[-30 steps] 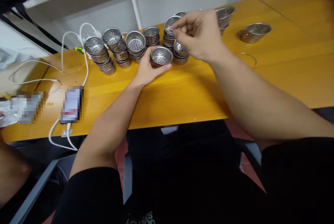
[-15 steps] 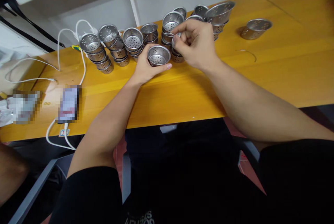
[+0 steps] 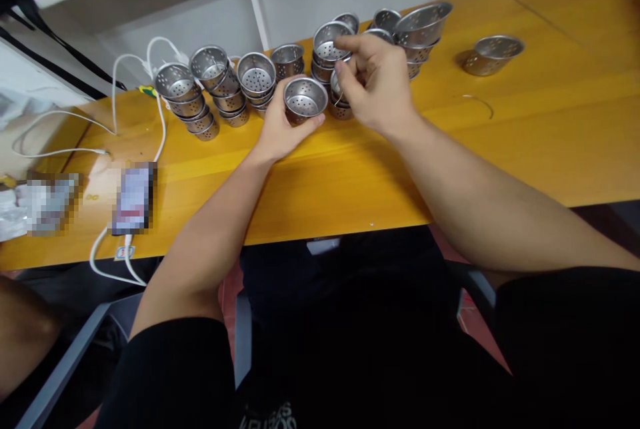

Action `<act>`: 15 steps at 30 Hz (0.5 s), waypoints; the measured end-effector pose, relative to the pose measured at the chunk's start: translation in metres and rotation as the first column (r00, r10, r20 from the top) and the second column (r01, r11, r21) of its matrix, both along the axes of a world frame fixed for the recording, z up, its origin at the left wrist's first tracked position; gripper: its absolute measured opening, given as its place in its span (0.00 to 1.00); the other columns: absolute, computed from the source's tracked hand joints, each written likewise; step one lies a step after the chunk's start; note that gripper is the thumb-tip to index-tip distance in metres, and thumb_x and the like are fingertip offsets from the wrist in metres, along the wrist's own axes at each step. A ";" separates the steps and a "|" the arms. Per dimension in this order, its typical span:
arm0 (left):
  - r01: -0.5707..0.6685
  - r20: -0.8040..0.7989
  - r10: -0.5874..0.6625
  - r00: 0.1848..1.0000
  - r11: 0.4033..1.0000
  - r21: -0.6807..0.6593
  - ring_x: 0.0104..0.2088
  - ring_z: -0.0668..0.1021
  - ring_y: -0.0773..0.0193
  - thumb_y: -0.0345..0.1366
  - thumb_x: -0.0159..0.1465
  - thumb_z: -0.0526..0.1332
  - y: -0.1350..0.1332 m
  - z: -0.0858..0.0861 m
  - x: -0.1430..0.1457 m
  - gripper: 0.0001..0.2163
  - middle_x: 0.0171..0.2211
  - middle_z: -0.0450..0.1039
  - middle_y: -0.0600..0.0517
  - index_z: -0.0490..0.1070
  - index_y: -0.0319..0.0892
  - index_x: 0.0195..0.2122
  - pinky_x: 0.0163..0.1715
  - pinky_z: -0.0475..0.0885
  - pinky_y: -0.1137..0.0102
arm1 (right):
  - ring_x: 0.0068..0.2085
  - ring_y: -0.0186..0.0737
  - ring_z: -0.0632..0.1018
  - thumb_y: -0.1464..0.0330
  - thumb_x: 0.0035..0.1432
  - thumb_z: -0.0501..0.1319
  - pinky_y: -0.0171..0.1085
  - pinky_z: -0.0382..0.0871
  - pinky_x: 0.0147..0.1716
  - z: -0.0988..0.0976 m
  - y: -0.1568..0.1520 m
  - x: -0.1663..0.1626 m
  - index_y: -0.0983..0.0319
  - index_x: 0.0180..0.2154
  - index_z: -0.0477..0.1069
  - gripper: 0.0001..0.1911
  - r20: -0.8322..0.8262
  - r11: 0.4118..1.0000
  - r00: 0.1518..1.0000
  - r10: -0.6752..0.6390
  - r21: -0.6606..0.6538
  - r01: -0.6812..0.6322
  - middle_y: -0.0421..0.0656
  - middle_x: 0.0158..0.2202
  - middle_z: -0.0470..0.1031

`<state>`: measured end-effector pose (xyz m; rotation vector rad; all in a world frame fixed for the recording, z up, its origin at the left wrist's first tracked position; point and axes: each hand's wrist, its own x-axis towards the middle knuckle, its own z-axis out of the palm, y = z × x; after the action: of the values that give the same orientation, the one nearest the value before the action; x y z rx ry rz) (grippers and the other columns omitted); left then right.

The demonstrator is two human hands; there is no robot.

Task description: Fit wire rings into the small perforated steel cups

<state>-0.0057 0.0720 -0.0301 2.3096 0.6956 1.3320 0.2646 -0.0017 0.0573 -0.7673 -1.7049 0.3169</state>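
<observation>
My left hand (image 3: 280, 126) is wrapped round a small perforated metal strainer cup (image 3: 305, 101), its open mouth facing up toward me. To the right of that cup, my right hand (image 3: 377, 82) is raised in front of the stacked strainers. Its thumb and fingers pinch what looks like a thin curved wire (image 3: 340, 100), which hangs by the thumb; part of it is hidden. The index finger points out to the left. Another thin bent wire (image 3: 483, 104) lies on the table to the right.
Several stacks of strainer cups (image 3: 179, 86) line the back of the yellow table (image 3: 340, 182). One single strainer cup (image 3: 493, 56) stands at the right. A phone (image 3: 133, 199) with white cables lies at the left, near plastic bags (image 3: 15, 212). Another person's limb (image 3: 25, 336) shows at lower left.
The wire by my right fingertips has turned from pointing left to hanging downward, and the index finger has straightened. My left hand has raised and tilted the strainer cup slightly.
</observation>
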 end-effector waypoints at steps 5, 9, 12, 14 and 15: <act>-0.012 -0.022 0.012 1.000 1.000 -0.009 0.73 0.88 0.42 0.83 0.71 0.75 0.002 -0.003 -0.002 0.54 0.74 0.79 0.42 0.60 0.57 0.86 0.83 0.81 0.41 | 0.31 0.52 0.82 0.36 0.90 0.69 0.53 0.81 0.34 0.000 -0.002 -0.001 0.46 0.61 0.87 0.24 0.041 1.000 0.999 -0.002 0.000 0.002 0.43 0.34 0.83; -0.014 -0.046 0.013 0.999 1.000 -0.018 0.75 0.87 0.41 0.83 0.72 0.74 -0.001 -0.001 -0.004 0.55 0.76 0.78 0.41 0.58 0.58 0.87 0.85 0.79 0.41 | 0.32 0.52 0.84 0.31 0.90 0.66 0.53 0.84 0.37 0.004 -0.008 -0.006 0.48 0.65 0.85 0.31 0.041 1.000 0.999 -0.003 -0.022 0.004 0.42 0.34 0.84; -0.025 -0.027 0.025 0.999 1.000 -0.018 0.74 0.88 0.42 0.85 0.70 0.75 -0.004 0.002 -0.003 0.55 0.75 0.79 0.41 0.61 0.56 0.84 0.84 0.81 0.42 | 0.31 0.51 0.83 0.27 0.88 0.65 0.52 0.83 0.36 0.007 -0.012 -0.009 0.48 0.56 0.83 0.33 0.027 0.997 0.999 0.044 -0.058 -0.043 0.42 0.33 0.85; -0.028 -0.002 0.028 1.000 0.999 -0.023 0.74 0.89 0.42 0.85 0.68 0.76 -0.008 0.006 -0.001 0.55 0.74 0.80 0.41 0.64 0.55 0.82 0.83 0.82 0.43 | 0.28 0.49 0.80 0.25 0.86 0.66 0.53 0.79 0.33 0.008 -0.012 -0.010 0.48 0.50 0.81 0.34 -0.003 0.996 0.998 0.062 -0.060 -0.062 0.41 0.31 0.83; -0.029 0.007 0.030 1.000 0.999 -0.030 0.73 0.89 0.41 0.86 0.67 0.77 -0.010 0.009 0.000 0.55 0.74 0.81 0.41 0.65 0.55 0.81 0.83 0.83 0.42 | 0.27 0.49 0.78 0.25 0.85 0.67 0.53 0.78 0.32 0.009 -0.012 -0.010 0.48 0.49 0.80 0.34 -0.009 0.996 0.998 0.059 -0.068 -0.059 0.41 0.30 0.82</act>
<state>-0.0058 0.0621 -0.0214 2.2782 0.7450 1.3332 0.2547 -0.0133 0.0659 -0.7653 -1.7200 0.4197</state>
